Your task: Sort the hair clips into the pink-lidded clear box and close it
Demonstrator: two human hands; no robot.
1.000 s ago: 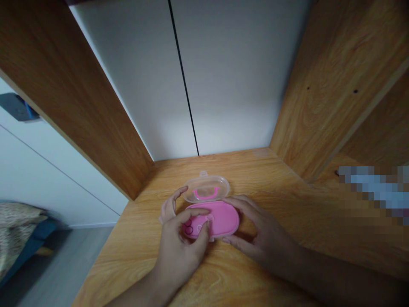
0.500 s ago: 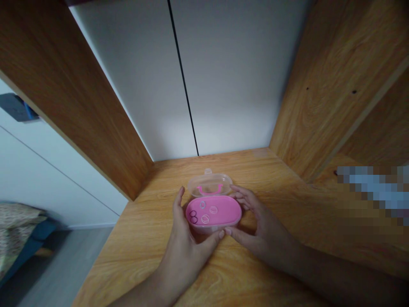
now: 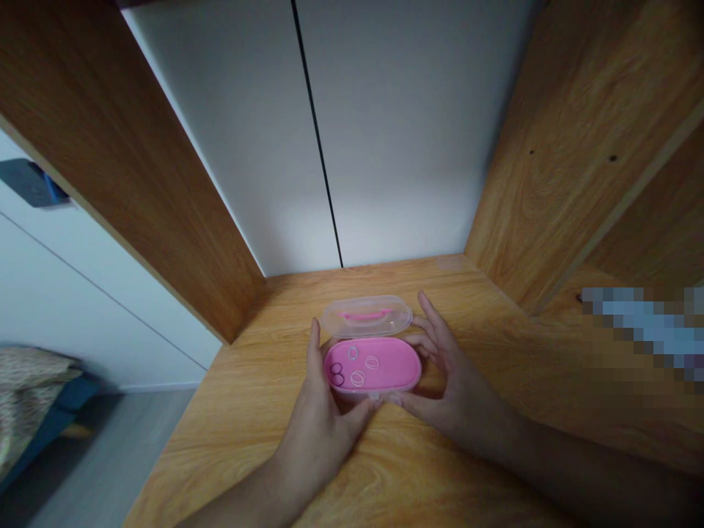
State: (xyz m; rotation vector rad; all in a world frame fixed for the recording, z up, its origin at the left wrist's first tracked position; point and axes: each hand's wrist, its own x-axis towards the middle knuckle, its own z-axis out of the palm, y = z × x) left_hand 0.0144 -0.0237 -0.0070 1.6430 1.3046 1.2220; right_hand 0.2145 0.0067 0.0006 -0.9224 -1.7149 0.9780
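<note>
A small oval box (image 3: 393,370) with a pink inside rests on the wooden surface in front of me. Its clear lid (image 3: 366,302), which has a pink handle (image 3: 367,316), stands raised and tilted behind it. Inside lie several thin loops, among them a dark double loop (image 3: 336,374) and a pale ring (image 3: 357,378). My left hand (image 3: 322,418) is curved around the box's left end, thumb along the front wall. Around the right end is my right hand (image 3: 459,389), its thumb at the front and some fingers beside the lid's right edge. The hidden fingertips cannot be made out.
The wooden surface (image 3: 258,389) ends on the left above a grey floor (image 3: 148,425). A white panel (image 3: 401,183) stands behind, between wooden side boards (image 3: 550,191). Patterned cloth (image 3: 33,396) shows low at left; a pixelated patch (image 3: 643,323) covers something at right.
The lid has risen from lying back to a steeper tilt over the box's rear edge. My right fingers have lifted beside it. The box sits slightly further right in view.
</note>
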